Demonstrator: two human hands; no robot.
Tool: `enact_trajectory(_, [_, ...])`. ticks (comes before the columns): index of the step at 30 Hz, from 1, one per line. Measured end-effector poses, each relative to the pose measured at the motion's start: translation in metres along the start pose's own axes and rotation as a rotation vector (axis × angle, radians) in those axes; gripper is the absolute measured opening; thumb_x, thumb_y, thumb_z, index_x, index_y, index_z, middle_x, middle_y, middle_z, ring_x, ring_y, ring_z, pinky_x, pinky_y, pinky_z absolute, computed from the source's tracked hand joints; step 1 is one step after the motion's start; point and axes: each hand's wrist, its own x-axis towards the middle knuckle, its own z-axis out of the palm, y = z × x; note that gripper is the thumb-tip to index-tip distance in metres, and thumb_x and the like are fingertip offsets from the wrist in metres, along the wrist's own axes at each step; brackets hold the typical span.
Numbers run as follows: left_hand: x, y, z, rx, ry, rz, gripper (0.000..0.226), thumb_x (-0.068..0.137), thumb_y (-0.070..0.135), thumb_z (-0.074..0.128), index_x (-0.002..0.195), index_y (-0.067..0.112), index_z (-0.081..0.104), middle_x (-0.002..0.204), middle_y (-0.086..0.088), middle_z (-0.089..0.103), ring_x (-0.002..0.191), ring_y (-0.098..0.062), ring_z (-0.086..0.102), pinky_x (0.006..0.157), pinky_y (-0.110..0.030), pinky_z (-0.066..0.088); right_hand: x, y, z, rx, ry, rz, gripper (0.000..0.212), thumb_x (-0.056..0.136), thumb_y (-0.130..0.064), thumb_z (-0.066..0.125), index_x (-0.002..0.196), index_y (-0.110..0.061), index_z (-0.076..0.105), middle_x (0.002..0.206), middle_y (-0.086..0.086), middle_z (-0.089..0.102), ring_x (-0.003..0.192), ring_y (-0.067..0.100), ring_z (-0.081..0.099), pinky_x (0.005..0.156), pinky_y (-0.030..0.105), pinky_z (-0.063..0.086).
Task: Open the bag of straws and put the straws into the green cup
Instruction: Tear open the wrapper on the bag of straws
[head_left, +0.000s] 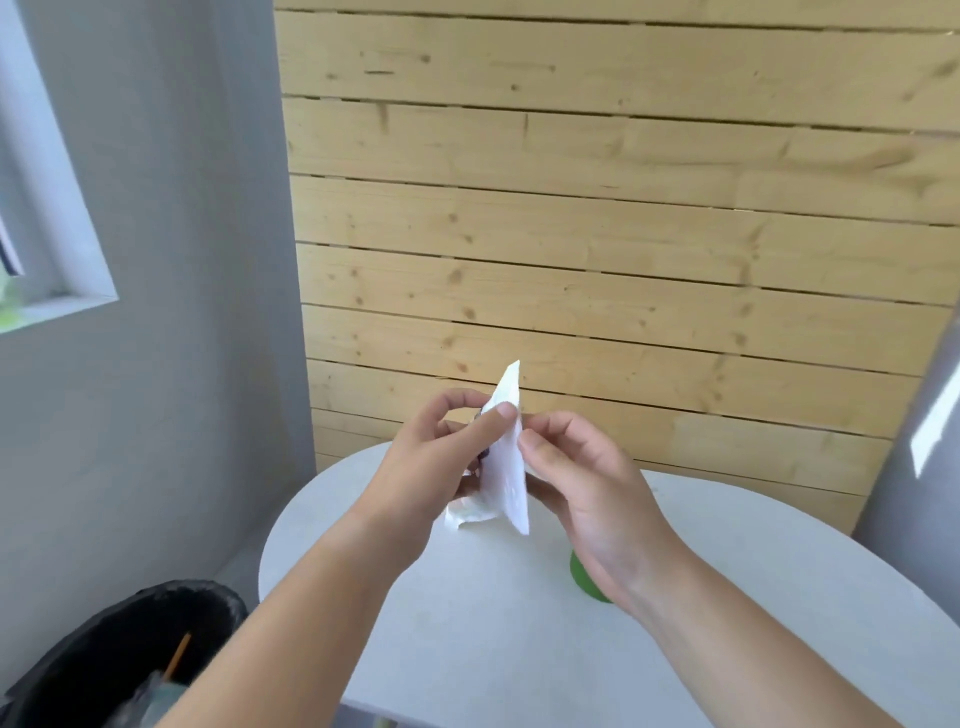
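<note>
While the left hand (441, 467) and right hand (587, 493) pinch the white paper bag (506, 467) in their fingers (496, 418) above the table (467, 623), a hard tug could rip it wide and drop straws beside the green cup (584, 577) under the right wrist.

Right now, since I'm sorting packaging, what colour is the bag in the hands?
The bag is white; the head view shows it best.
</note>
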Motion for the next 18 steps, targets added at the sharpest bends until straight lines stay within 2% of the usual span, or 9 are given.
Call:
enact_trajectory(3, [0.000,-0.004,-0.009,-0.026,-0.038,-0.001,0.042,0.081,0.040,0.080,0.114,0.019,0.067,0.086,-0.006,0.068,0.070,-0.015,0.061,0.083,-0.037,0.055,0.000,0.004,0.004,-0.026,-0.003,-0.003,0.026,0.086,-0.028,0.070,0.100,-0.006,0.067,0.108,0.020,0.075,0.107,0.036,0.070,0.107,0.055,0.045])
enact_trajectory(8, [-0.002,-0.007,-0.014,-0.045,-0.073,0.007,0.053,0.077,0.040,0.080,0.122,0.018,0.062,0.088,-0.005,0.066,0.073,-0.014,0.062,0.080,-0.031,0.056,0.001,0.008,0.010,-0.037,-0.001,-0.020,0.025,0.084,-0.033,0.073,0.099,-0.012,0.071,0.109,0.012,0.076,0.109,0.032,0.070,0.106,0.054,0.047])
enact_trajectory(11, [0.000,-0.007,-0.019,-0.060,-0.096,-0.030,0.050,0.078,0.036,0.081,0.121,0.019,0.062,0.092,-0.006,0.067,0.081,-0.018,0.062,0.080,-0.031,0.056,-0.002,0.010,0.012,-0.083,-0.013,-0.047,0.017,0.085,-0.030,0.075,0.096,-0.017,0.073,0.108,0.004,0.076,0.110,0.023,0.069,0.099,0.041,0.052])
enact_trajectory(14, [0.000,-0.008,-0.025,-0.074,-0.129,-0.057,0.051,0.081,0.033,0.081,0.125,0.016,0.062,0.097,-0.007,0.068,0.093,-0.022,0.061,0.089,-0.038,0.053,-0.006,0.011,0.015,-0.089,-0.040,-0.047,0.015,0.087,-0.025,0.076,0.098,-0.015,0.073,0.112,-0.001,0.076,0.109,0.014,0.069,0.088,0.026,0.051])
enact_trajectory(16, [0.000,-0.009,-0.027,-0.083,-0.139,-0.055,0.045,0.081,0.033,0.080,0.121,0.019,0.064,0.097,-0.008,0.068,0.095,-0.024,0.060,0.091,-0.040,0.052,-0.006,0.012,0.015,-0.085,-0.036,-0.048,0.020,0.083,-0.029,0.079,0.097,-0.016,0.073,0.113,-0.002,0.076,0.112,0.013,0.068,0.090,0.026,0.051])
enact_trajectory(18, [-0.001,-0.009,-0.028,-0.090,-0.146,-0.051,0.042,0.081,0.033,0.080,0.119,0.021,0.064,0.100,-0.009,0.068,0.095,-0.024,0.060,0.091,-0.039,0.052,-0.005,0.013,0.014,-0.081,-0.023,-0.047,0.017,0.082,-0.029,0.079,0.095,-0.020,0.075,0.115,-0.004,0.076,0.115,0.013,0.067,0.099,0.033,0.050])
